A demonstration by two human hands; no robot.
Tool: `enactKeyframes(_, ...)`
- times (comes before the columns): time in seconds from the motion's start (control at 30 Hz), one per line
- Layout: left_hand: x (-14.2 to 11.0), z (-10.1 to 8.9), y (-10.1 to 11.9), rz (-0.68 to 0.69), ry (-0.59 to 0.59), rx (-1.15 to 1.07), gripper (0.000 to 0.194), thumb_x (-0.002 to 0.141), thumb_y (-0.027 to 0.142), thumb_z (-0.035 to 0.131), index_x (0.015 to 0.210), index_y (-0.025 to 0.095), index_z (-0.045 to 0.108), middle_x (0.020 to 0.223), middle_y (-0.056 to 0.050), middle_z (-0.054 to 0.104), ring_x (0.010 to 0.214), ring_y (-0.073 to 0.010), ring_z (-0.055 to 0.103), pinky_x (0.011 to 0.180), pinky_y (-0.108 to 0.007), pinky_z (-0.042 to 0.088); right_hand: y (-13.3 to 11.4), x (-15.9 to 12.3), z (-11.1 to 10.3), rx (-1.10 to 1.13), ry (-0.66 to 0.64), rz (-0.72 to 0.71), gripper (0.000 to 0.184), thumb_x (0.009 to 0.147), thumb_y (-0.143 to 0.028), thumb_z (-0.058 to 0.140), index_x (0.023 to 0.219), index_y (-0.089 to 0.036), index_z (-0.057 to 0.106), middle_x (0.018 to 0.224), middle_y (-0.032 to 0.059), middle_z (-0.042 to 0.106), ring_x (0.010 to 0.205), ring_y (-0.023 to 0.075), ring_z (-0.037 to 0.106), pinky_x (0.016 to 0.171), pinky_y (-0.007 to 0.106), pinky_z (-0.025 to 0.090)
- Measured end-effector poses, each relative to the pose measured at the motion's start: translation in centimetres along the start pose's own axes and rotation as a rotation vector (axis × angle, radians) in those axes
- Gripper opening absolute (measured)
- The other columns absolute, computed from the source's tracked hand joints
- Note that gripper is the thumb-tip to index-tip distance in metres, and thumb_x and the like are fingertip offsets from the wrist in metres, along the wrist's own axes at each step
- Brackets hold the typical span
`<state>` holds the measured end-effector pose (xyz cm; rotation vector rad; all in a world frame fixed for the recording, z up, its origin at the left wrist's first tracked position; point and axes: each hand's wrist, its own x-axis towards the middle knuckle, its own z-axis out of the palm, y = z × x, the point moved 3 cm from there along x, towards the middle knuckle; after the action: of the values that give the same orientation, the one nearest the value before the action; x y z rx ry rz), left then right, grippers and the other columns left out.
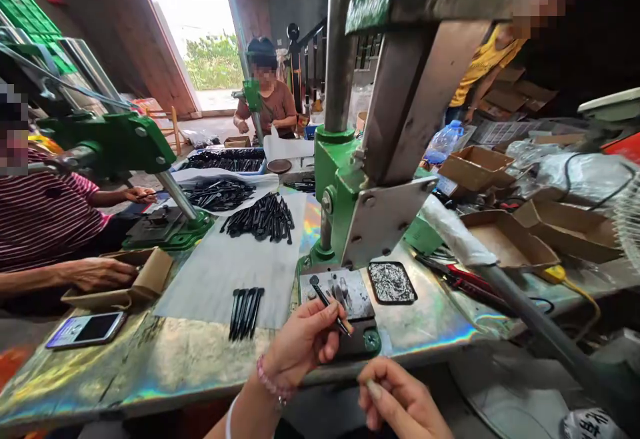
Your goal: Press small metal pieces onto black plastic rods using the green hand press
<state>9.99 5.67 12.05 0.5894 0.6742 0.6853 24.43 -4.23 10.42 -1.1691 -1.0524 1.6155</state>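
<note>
the table point(200, 359), covered in shiny rainbow foil, carries a green hand press point(345, 179) with a long lever point(530, 312) running off to the right. at the foot of the press sits a metal base plate point(357, 292), and just beside it to the right a small black tray point(393, 283) of tiny silvery bits. a white sheet point(215, 279) lies to the left of the press, with a big pile of black sticks point(263, 217) at its far end and a neat little row of sticks point(245, 312) near its front edge. a phone point(86, 329) lies at the left edge, close to another person's hand point(97, 272).

the left hand point(305, 342) has its fingers closed on one black stick point(327, 304), held slanted with its round tip over the base plate. the right hand point(400, 402) is low and near the body, fingers curled in; it seems to pinch something small and pale, though i cannot tell what.

this looks like the loading step: the stick is being brought to its seat on the plate. the next move likely calls for settling it squarely under the ram, clearing the fingers, then reaching for the lever.
</note>
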Motion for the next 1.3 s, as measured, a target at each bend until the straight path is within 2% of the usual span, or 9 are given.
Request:
enactKeyframes(0.23,-1.4,-1.1,-1.5,-0.012,0.014,-0.093,0.028,0.078,0.037,0.075,0.085,0.012,0.064,0.078,-0.003,0.071,0.039,-0.0024,0.054,0.032,-0.010,0.034,-1.0,1.3,1.9,-0.014,0.083,-0.061,0.031,0.090,-0.051,0.060,0.087,-0.020,0.063,0.077,0.0009,0.062,0.064,0.0137,0.055,0.063,0.026,0.043)
enactKeyframes(0.33,-1.9,-1.1,-1.7,0.005,0.028,-0.090,0.028,0.078,0.038,0.075,0.085,0.013,0.065,0.071,0.000,0.067,0.040,-0.0027,0.054,0.033,-0.010,0.036,-0.6,1.8,2.2,0.021,0.090,-0.055,0.031,0.091,-0.050,0.059,0.088,-0.019,0.063,0.077,0.0002,0.061,0.064,0.0127,0.054,0.063,0.025,0.043)
enactKeyframes(0.43,-2.2,-0.8,-1.7,0.029,0.045,-0.061,0.030,0.077,0.039,0.077,0.084,0.013,0.065,0.066,0.002,0.064,0.041,-0.0031,0.054,0.033,-0.010,0.037,-0.2,2.2,2.4,0.046,0.094,-0.068,0.033,0.092,-0.049,0.058,0.081,-0.019,0.061,0.073,-0.0005,0.060,0.061,0.0116,0.051,0.060,0.024,0.041)
enactKeyframes(0.67,-2.3,-1.1,-2.3,0.030,0.042,-0.108,0.029,0.076,0.039,0.077,0.081,0.013,0.064,0.070,0.001,0.065,0.040,-0.0022,0.052,0.032,-0.010,0.034,0.7,2.2,2.9,0.141,0.070,-0.061,0.031,0.093,-0.044,0.059,0.076,-0.018,0.058,0.069,-0.0022,0.057,0.058,0.0096,0.048,0.055,0.021,0.040)
enactKeyframes(0.8,-2.2,-1.5,-2.6,-0.018,0.010,-0.216,0.030,0.074,0.039,0.079,0.082,0.013,0.064,0.077,-0.002,0.069,0.039,-0.0012,0.051,0.032,-0.010,0.032,1.2,2.1,3.2,0.213,0.060,-0.038,0.033,0.091,-0.046,0.062,0.075,-0.018,0.057,0.066,-0.0030,0.056,0.051,0.0076,0.047,0.049,0.019,0.039)
enactKeyframes(0.9,-2.3,-1.6,-2.6,-0.005,-0.007,-0.241,0.030,0.075,0.038,0.079,0.081,0.013,0.064,0.077,-0.003,0.070,0.039,-0.0011,0.051,0.032,-0.010,0.031,1.6,2.0,3.4,0.230,0.072,-0.020,0.036,0.091,-0.049,0.061,0.073,-0.017,0.057,0.065,-0.0026,0.056,0.050,0.0072,0.047,0.047,0.018,0.040)
enactKeyframes(1.1,-2.9,-1.7,-2.3,0.051,0.025,-0.135,0.027,0.079,0.038,0.074,0.083,0.014,0.063,0.079,-0.004,0.071,0.040,-0.0025,0.053,0.032,-0.011,0.033,2.7,1.5,3.3,0.268,0.122,0.054,0.045,0.087,-0.059,0.060,0.074,-0.017,0.058,0.063,-0.0013,0.058,0.048,0.0078,0.047,0.044,0.018,0.039)
enactKeyframes(1.3,-3.3,-1.9,-2.2,0.071,0.044,-0.033,0.029,0.080,0.041,0.071,0.083,0.014,0.062,0.080,-0.005,0.070,0.041,-0.0025,0.052,0.033,-0.011,0.033,4.0,1.8,3.3,0.254,0.116,0.076,0.046,0.088,-0.061,0.058,0.075,-0.017,0.057,0.062,-0.0015,0.058,0.045,0.0075,0.047,0.044,0.018,0.037)
